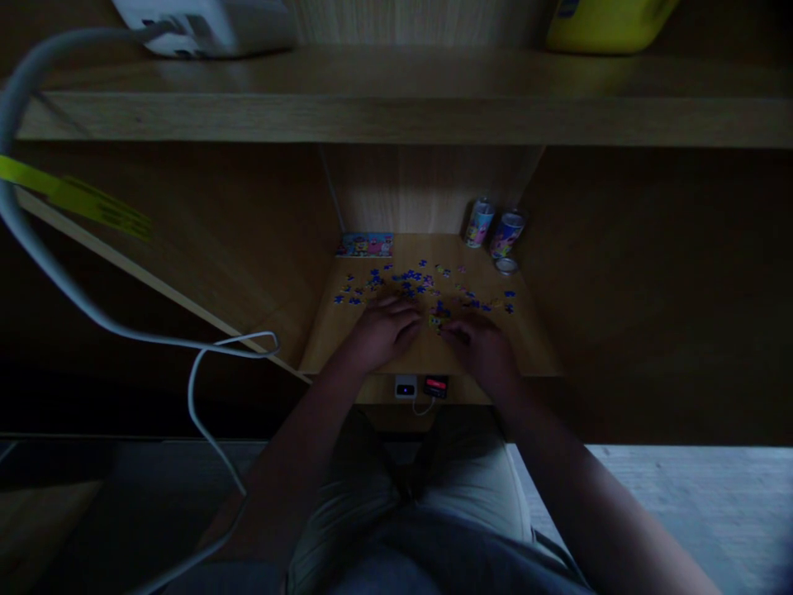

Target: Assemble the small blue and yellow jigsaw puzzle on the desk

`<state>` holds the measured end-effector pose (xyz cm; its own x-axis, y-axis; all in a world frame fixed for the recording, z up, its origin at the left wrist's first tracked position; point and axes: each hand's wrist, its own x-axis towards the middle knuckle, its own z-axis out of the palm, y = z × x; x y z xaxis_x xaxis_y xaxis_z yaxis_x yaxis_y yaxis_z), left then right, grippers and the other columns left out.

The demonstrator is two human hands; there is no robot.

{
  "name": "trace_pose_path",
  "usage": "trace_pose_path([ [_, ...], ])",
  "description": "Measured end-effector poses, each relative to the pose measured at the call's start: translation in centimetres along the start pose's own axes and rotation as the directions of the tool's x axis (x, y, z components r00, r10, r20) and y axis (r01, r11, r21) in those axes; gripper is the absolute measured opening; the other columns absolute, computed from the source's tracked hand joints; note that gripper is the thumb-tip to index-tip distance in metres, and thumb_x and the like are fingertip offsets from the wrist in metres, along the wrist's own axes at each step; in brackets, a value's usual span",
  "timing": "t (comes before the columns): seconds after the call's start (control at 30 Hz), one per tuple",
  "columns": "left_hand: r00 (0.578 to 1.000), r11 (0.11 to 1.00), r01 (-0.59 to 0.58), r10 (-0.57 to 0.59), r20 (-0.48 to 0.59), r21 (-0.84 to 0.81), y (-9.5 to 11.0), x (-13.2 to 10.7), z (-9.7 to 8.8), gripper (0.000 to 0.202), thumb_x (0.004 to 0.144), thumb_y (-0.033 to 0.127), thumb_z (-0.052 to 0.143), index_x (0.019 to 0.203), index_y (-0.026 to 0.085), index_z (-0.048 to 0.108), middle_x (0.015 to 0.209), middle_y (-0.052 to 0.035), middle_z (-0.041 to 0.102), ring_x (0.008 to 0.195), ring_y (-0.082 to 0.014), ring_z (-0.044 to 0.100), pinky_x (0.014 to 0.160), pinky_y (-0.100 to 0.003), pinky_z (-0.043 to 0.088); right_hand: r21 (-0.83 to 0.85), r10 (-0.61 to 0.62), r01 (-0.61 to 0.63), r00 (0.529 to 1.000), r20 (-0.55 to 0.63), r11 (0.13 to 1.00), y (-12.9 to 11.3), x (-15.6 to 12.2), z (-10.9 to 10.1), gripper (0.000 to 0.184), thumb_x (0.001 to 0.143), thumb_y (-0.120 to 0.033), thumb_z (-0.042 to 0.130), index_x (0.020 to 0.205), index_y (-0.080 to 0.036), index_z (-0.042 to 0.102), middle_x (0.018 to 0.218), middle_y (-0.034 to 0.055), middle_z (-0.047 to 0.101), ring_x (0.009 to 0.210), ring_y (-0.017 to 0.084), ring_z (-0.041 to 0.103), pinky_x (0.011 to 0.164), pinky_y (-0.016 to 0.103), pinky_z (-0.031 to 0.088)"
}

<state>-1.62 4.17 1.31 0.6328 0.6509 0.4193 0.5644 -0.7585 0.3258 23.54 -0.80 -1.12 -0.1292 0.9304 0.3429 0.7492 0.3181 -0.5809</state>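
Note:
Small jigsaw puzzle pieces (412,276), mostly blue with some yellow and pink, lie scattered over the wooden board. Between my hands sits a little joined cluster of puzzle pieces (435,320), yellow and blue. My right hand (484,345) is at the cluster's right side, thumb and forefinger pinched at a small puzzle piece (440,332). Left of the cluster, my left hand (385,330) rests low on the board with loosely bent fingers, close to the loose pieces. Nothing shows in it, though its palm side is hidden. The light is dim.
At the back left lies a colourful picture card (365,245). Two printed cans (479,223) stand back right, beside a round metal lid (506,266). Two small devices (405,387) sit at the front edge. A shelf (396,120) crosses above; a white cable (74,289) hangs left.

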Motion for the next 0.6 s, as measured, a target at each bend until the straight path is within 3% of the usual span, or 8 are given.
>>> trace_pose_path([
  [0.13,0.993,0.994,-0.088,0.092,0.068,-0.069,-0.2,0.0,0.5,0.032,0.113,0.028,0.058,0.138,0.034,0.076,0.151,0.0003,0.073,0.140,-0.0245,0.065,0.121,-0.051,0.050,-0.009,-0.042,0.042,0.999,0.006,0.999,-0.3,0.0,-0.1,0.012,0.103,-0.026,0.073,0.099,-0.026,0.084,0.104,0.0066,0.082,0.102,0.024,0.073,0.095,0.037,0.055],
  [0.27,0.988,0.994,-0.075,0.084,0.128,-0.075,-0.7,0.0,0.8,0.037,0.113,0.027,0.058,0.143,0.040,0.074,0.150,0.0036,0.074,0.141,-0.0251,0.064,0.121,-0.054,0.050,-0.043,-0.066,0.067,0.997,0.026,0.997,-0.5,-0.1,-0.2,0.015,0.105,-0.027,0.069,0.101,-0.026,0.083,0.102,0.0067,0.079,0.099,0.024,0.072,0.092,0.036,0.055],
  [0.6,0.989,0.994,-0.077,0.086,0.121,-0.072,-0.5,-0.1,0.7,0.035,0.114,0.034,0.058,0.144,0.041,0.074,0.149,0.0031,0.075,0.139,-0.0261,0.064,0.120,-0.053,0.049,-0.139,-0.097,0.100,0.995,0.032,0.985,-1.1,-0.4,0.0,0.018,0.108,-0.032,0.065,0.105,-0.026,0.082,0.106,0.0077,0.077,0.106,0.025,0.070,0.096,0.037,0.056],
])
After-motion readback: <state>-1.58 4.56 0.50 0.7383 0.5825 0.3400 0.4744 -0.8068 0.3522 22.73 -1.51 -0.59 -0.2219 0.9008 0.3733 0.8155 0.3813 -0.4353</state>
